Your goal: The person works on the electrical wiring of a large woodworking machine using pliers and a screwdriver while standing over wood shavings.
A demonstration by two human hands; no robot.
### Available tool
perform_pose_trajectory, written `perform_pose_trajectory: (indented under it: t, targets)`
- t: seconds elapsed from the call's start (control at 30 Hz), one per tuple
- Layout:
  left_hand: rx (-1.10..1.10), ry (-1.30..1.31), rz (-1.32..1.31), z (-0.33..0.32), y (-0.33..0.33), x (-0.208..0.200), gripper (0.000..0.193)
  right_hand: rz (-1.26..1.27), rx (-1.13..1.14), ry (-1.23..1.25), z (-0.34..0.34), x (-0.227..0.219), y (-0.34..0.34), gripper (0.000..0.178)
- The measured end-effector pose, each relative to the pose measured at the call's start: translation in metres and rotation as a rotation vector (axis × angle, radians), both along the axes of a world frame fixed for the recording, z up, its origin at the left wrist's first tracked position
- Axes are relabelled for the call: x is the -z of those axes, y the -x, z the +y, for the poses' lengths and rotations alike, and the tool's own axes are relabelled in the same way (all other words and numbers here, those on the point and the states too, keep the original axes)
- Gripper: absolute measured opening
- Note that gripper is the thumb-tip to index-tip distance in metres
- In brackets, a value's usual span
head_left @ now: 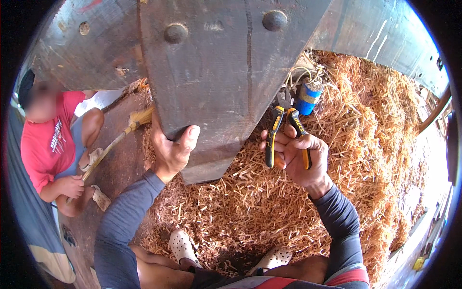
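Observation:
My right hand (pixel 308 156) grips a pair of pliers (pixel 275 137) with black and yellow handles, which are spread apart. Their metal jaws point up toward thin wires (pixel 299 72) beside a blue cylinder (pixel 308 98); I cannot tell whether they touch a wire. My left hand (pixel 172 147) holds the left edge of a large dark tapered panel (pixel 211 86), thumb in front and fingers hidden behind it. Two round bolt heads stand out near the panel's top.
Reddish wood shavings (pixel 231 216) cover the ground below and are heaped on the right. At the left a person in a red shirt (pixel 53 139) crouches with a broom (pixel 119 136). Curved metal sheets (pixel 91 43) flank the panel. My feet in light clogs (pixel 182 245) are below.

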State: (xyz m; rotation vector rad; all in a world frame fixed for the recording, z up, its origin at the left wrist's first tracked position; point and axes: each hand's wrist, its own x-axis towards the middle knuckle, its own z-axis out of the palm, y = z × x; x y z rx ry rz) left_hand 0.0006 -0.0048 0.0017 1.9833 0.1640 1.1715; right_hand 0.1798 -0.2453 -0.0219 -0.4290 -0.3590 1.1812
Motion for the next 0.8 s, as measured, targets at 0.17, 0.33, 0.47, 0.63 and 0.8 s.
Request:
perform_pose_trajectory:
  t: [0.17, 0.33, 0.47, 0.63, 0.8]
  targets:
    - [0.024, -0.018, 0.017, 0.005, 0.001, 0.002, 0.069, -0.028, 0.014, 0.014, 0.000, -0.002, 0.000, 0.012]
    - [0.066, 0.084, 0.050, -0.002, 0.002, -0.004, 0.071, 0.004, 0.001, -0.001, -0.001, -0.003, 0.000, 0.013]
    - [0.075, 0.110, 0.037, 0.000, 0.001, -0.002, 0.071, 0.018, 0.006, -0.001, 0.001, -0.001, 0.000, 0.014]
    - [0.023, 0.024, 0.060, 0.006, 0.006, 0.002, 0.069, 0.010, 0.002, -0.006, 0.003, -0.003, 0.003, 0.014]
    - [0.048, 0.154, 0.080, -0.004, 0.002, -0.005, 0.067, 0.029, 0.011, -0.012, 0.002, 0.003, 0.003, 0.014]
